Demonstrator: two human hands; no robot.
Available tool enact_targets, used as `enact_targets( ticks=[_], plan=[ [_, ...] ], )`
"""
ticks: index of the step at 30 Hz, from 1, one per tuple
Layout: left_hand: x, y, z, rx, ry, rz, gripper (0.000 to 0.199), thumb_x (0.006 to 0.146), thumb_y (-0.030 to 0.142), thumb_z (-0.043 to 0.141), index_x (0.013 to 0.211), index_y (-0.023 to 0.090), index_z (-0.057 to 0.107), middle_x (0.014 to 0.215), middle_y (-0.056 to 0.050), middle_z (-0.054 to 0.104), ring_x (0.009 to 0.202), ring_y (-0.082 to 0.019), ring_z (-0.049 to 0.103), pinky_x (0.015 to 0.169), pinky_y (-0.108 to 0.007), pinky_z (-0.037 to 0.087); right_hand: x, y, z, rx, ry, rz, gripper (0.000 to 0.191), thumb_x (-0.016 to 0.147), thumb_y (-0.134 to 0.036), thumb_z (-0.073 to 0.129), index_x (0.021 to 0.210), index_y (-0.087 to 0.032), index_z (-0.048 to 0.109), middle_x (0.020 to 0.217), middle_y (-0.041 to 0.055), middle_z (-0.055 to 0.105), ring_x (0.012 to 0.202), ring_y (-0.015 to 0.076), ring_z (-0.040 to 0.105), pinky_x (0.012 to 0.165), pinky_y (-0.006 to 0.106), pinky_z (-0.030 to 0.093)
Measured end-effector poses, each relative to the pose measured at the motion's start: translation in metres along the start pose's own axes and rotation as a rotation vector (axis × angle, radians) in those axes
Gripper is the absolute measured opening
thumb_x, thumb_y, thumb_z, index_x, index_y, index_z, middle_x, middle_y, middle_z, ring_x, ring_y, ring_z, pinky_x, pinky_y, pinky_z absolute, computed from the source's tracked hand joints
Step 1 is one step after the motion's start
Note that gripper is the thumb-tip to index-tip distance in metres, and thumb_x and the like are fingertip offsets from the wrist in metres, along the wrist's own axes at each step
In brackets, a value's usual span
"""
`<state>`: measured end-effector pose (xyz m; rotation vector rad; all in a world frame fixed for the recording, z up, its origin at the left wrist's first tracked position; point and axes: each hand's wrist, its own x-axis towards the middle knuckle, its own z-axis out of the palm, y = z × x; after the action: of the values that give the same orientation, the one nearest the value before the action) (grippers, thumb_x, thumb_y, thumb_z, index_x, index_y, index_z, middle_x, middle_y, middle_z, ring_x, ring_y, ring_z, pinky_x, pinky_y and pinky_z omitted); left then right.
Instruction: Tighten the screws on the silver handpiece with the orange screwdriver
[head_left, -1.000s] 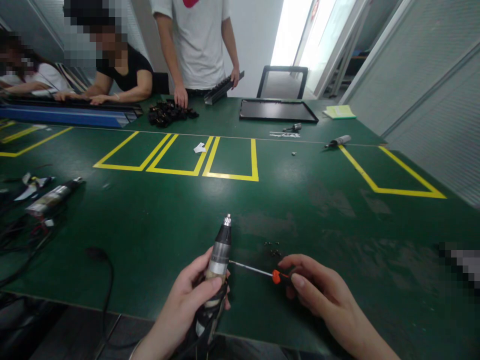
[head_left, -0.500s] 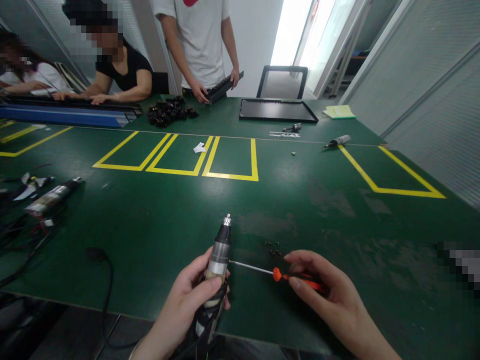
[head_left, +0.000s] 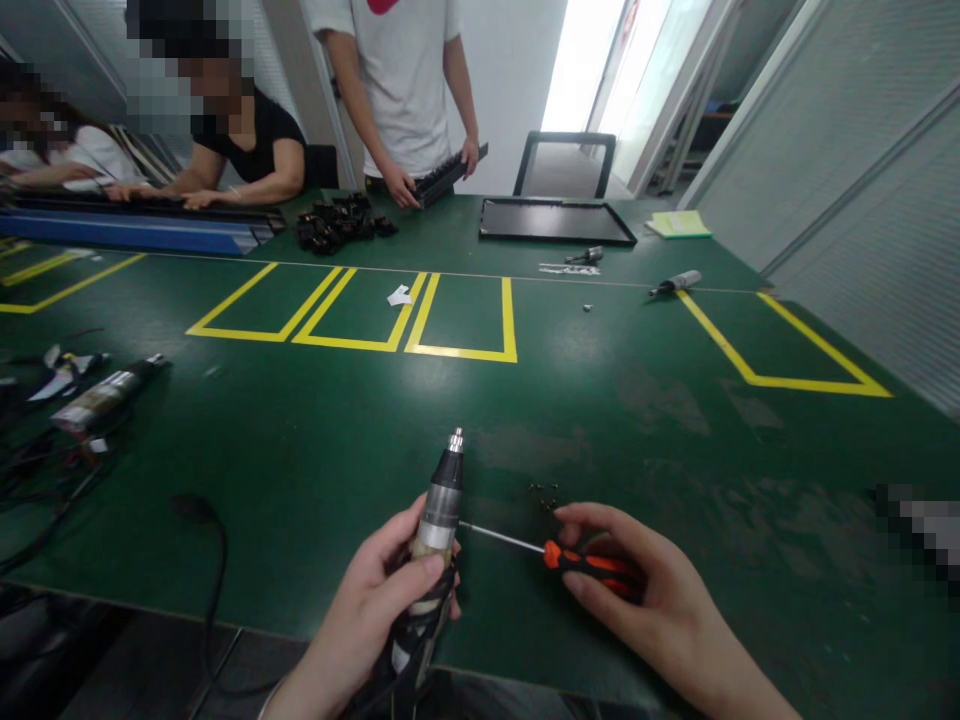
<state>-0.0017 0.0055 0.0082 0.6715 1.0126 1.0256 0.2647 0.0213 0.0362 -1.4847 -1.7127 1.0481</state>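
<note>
My left hand [head_left: 379,585] is wrapped round an electric screwdriver [head_left: 441,503], its silver and black nose pointing up and away from me. In my right hand [head_left: 654,585] is a hand screwdriver [head_left: 553,555] with an orange and black handle, held between thumb and fingers. Its thin shaft points left, and the tip meets the side of the electric screwdriver's metal collar or ends just beside it; I cannot tell which. Several small screws [head_left: 545,490] lie on the green table [head_left: 337,430] just beyond my right fingertips. My palm hides the rear of the orange handle.
Another electric screwdriver [head_left: 105,395] and tangled cables [head_left: 45,520] lie at left. Yellow tape outlines [head_left: 461,352] mark the table. Farther back are a black tray [head_left: 555,220], a heap of black parts [head_left: 337,222] and a third driver [head_left: 675,284]. Co-workers handle parts across the table.
My right fingers have shifted slightly left and settled lower along the orange and black handle, so more of it shows. My left hand and the electric screwdriver stay nearly still.
</note>
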Motion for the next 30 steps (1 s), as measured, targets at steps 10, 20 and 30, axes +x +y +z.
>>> enact_targets(
  ticks=[10, 20, 30],
  plan=[
    [0.0006, 0.0008, -0.0001, 0.006, -0.001, 0.004, 0.057, 0.083, 0.033, 0.078, 0.137, 0.022, 0.064, 0.088, -0.005, 0.072, 0.065, -0.019, 0.070, 0.060, -0.029, 0.054, 0.0009, 0.0031, 0.0023, 0.135, -0.062, 0.096, 0.035, 0.094, -0.042, 0.058, 0.121, -0.021, 0.066, 0.072, -0.0004, 0.065, 0.050, 0.0115, 0.056, 0.043, 0.021, 0.045],
    [-0.0006, -0.0005, -0.0038, 0.006, -0.009, 0.005, 0.055, 0.083, 0.033, 0.078, 0.136, 0.024, 0.066, 0.089, -0.005, 0.073, 0.066, -0.018, 0.070, 0.062, -0.029, 0.055, 0.0019, 0.0000, 0.0010, 0.131, 0.100, 0.091, 0.032, 0.080, -0.037, 0.076, 0.107, -0.022, 0.071, 0.078, 0.0010, 0.069, 0.061, 0.0145, 0.066, 0.051, 0.022, 0.052],
    [0.0006, 0.0029, -0.0009, 0.009, 0.002, -0.016, 0.059, 0.081, 0.034, 0.080, 0.137, 0.023, 0.065, 0.088, -0.005, 0.073, 0.064, -0.019, 0.071, 0.059, -0.029, 0.054, 0.0059, 0.0004, -0.0018, 0.018, 0.032, -0.011, 0.027, 0.082, -0.036, 0.073, 0.105, -0.023, 0.077, 0.091, 0.0050, 0.077, 0.077, 0.0204, 0.075, 0.071, 0.029, 0.060]
  ],
)
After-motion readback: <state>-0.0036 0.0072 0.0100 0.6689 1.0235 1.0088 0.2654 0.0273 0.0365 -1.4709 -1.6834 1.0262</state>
